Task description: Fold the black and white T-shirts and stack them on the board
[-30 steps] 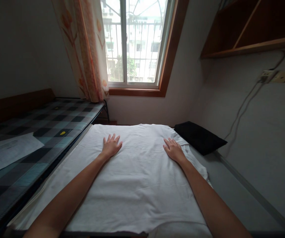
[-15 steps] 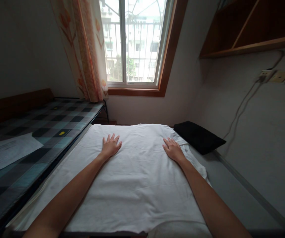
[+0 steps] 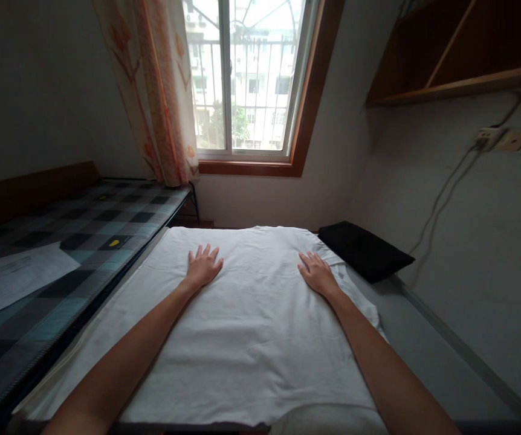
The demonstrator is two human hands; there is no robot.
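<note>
A white cloth [image 3: 242, 338] lies spread over the table in front of me, mostly flat with soft wrinkles. On its far left part rests my left hand [image 3: 203, 266], palm down with the fingers spread. My right hand [image 3: 317, 273] lies flat on the cloth's far right part, its fingers stretched out and slightly apart. Neither hand grips anything. Toward the right side the cloth's edge is uneven and bunched. A curved seam or fold shows near the front right, by my right forearm.
A black flat item [image 3: 364, 251] sits beyond the cloth at the right. On the left stands a bed with a checked mattress [image 3: 106, 211], with papers [image 3: 25, 275] on it. A curtain [image 3: 165, 90] hangs beside the window. A cord [image 3: 437, 205] runs down the right wall below a shelf [image 3: 460, 90].
</note>
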